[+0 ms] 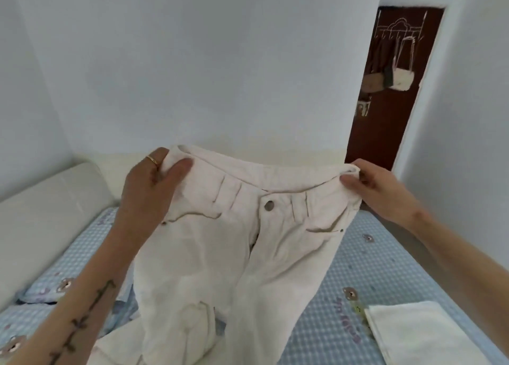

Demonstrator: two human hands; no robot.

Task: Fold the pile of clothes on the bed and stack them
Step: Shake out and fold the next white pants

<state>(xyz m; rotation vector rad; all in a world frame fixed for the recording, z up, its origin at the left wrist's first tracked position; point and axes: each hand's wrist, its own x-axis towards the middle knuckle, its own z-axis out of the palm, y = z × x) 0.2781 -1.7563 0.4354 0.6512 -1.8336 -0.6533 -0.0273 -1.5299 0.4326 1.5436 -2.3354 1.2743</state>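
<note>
Nearby, folded white cloth [429,334] beside trousers [234,254].

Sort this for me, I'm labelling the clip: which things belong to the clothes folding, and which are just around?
Part of the job:
white trousers, held up by the waistband
left hand and right hand, gripping it
folded white cloth on the bed

Just around:
pillow
bags hanging on the brown door
</note>
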